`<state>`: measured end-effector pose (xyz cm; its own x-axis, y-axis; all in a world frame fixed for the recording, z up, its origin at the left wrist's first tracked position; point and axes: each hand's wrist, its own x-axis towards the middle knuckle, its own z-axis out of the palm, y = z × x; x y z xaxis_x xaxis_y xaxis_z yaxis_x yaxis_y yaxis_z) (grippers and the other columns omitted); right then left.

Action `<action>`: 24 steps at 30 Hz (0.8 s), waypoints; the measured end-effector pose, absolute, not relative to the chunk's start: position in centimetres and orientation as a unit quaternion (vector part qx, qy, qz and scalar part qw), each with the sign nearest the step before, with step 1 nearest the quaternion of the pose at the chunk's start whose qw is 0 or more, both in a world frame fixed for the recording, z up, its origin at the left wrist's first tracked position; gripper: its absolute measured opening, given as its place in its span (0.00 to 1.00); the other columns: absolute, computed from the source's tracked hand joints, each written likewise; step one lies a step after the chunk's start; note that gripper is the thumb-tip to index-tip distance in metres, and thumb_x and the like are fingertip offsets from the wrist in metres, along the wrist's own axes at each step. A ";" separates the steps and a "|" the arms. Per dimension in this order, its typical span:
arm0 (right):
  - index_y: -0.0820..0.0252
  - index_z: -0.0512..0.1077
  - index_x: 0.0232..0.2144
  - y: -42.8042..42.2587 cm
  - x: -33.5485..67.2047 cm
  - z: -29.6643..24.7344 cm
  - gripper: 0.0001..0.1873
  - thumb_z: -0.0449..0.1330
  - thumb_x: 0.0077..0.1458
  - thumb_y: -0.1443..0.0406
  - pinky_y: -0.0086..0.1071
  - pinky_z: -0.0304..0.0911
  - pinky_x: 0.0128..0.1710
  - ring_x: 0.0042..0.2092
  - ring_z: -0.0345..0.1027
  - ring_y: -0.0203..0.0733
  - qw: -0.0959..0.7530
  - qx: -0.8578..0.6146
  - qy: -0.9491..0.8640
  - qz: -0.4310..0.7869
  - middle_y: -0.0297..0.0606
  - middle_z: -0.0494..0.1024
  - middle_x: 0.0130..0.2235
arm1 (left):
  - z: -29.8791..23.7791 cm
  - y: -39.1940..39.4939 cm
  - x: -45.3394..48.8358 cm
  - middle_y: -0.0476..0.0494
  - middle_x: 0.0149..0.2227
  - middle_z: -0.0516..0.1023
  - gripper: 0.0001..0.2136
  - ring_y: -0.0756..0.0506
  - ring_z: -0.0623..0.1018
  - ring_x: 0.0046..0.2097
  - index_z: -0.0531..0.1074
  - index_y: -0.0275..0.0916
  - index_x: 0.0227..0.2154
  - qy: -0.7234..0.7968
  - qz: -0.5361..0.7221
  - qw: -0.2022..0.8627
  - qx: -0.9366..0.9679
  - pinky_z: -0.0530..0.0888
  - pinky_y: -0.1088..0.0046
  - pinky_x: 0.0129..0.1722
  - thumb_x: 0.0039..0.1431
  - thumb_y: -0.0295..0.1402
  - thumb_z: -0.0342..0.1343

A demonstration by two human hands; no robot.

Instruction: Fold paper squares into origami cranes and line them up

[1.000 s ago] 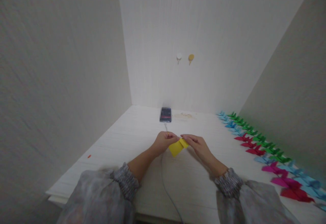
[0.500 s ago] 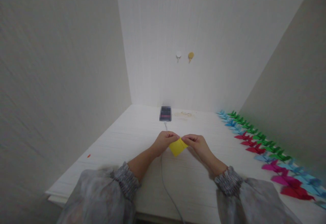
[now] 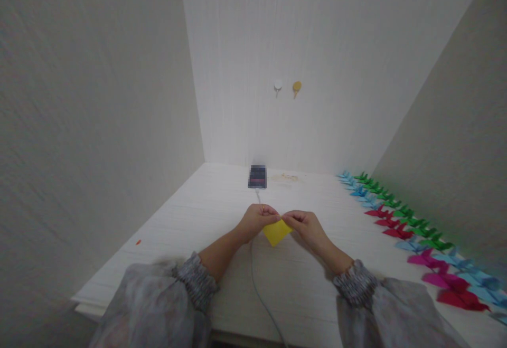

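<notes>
A small folded piece of yellow paper [image 3: 276,233] is held between my hands above the white table, one corner pointing down toward me. My left hand [image 3: 256,220] pinches its upper left edge between thumb and fingers, a ring showing on one finger. From the other side my right hand [image 3: 307,223] pinches the upper right edge. The fingertips of both hands nearly meet at the top of the paper, hiding that part of it. Beneath the left hand a thin grey cable [image 3: 253,274] runs along the table.
Folded paper cranes in green [image 3: 406,212], red [image 3: 390,222], pink [image 3: 439,276] and blue stand in rows on the right. A dark blurred device [image 3: 257,177] with the cable attached lies near the back wall, below two hooks [image 3: 297,87]. An orange scrap [image 3: 138,242] lies left.
The yellow paper has shifted slightly, its lower corner sitting a little nearer to me. Both hands keep their pinch in almost the same spot.
</notes>
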<state>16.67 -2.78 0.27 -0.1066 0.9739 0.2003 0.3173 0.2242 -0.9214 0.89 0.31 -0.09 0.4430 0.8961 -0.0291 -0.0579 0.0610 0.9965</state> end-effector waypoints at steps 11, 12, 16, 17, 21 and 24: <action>0.63 0.71 0.20 -2.5 17.7 0.8 0.17 0.51 0.49 0.56 0.26 0.58 0.22 0.20 0.63 0.33 0.369 -0.486 -0.696 0.378 0.34 0.71 0.17 | 0.0 0.5 0.7 0.47 0.20 0.72 0.09 0.52 0.69 0.22 0.70 0.32 0.21 0.394 0.386 0.623 0.554 0.64 0.76 0.24 0.37 0.32 0.60; 0.63 0.70 0.20 -2.4 17.9 0.7 0.18 0.51 0.49 0.56 0.26 0.58 0.22 0.20 0.63 0.33 0.365 -0.488 -0.695 0.382 0.34 0.71 0.17 | 0.0 0.6 0.6 0.47 0.20 0.72 0.09 0.52 0.69 0.22 0.70 0.32 0.21 0.396 0.390 0.618 0.555 0.64 0.76 0.24 0.37 0.32 0.60; 0.62 0.66 0.19 -2.4 18.2 0.7 0.18 0.49 0.50 0.55 0.26 0.57 0.20 0.17 0.62 0.32 0.354 -0.495 -0.695 0.384 0.33 0.71 0.16 | -0.2 0.8 0.5 0.46 0.20 0.72 0.08 0.52 0.69 0.22 0.71 0.32 0.21 0.405 0.394 0.600 0.566 0.64 0.76 0.24 0.37 0.32 0.59; 0.61 0.65 0.19 -2.5 18.2 0.8 0.18 0.49 0.51 0.55 0.26 0.57 0.20 0.17 0.62 0.32 0.351 -0.496 -0.697 0.380 0.32 0.70 0.15 | -0.2 0.8 0.5 0.46 0.20 0.72 0.09 0.52 0.69 0.22 0.71 0.31 0.21 0.407 0.392 0.597 0.570 0.64 0.76 0.24 0.37 0.33 0.59; 0.60 0.63 0.17 -2.7 18.4 1.2 0.18 0.48 0.51 0.55 0.26 0.57 0.20 0.16 0.61 0.32 0.342 -0.507 -0.705 0.358 0.32 0.69 0.14 | -0.4 0.9 0.5 0.46 0.21 0.72 0.08 0.52 0.69 0.22 0.71 0.32 0.21 0.409 0.391 0.592 0.574 0.64 0.76 0.24 0.37 0.33 0.59; 0.60 0.63 0.18 -2.1 19.5 1.0 0.18 0.48 0.50 0.54 0.27 0.56 0.19 0.15 0.60 0.33 0.373 -0.520 -0.681 0.355 0.31 0.68 0.12 | -0.6 1.3 0.2 0.46 0.20 0.72 0.08 0.52 0.69 0.22 0.71 0.32 0.21 0.418 0.412 0.591 0.554 0.64 0.76 0.24 0.37 0.31 0.59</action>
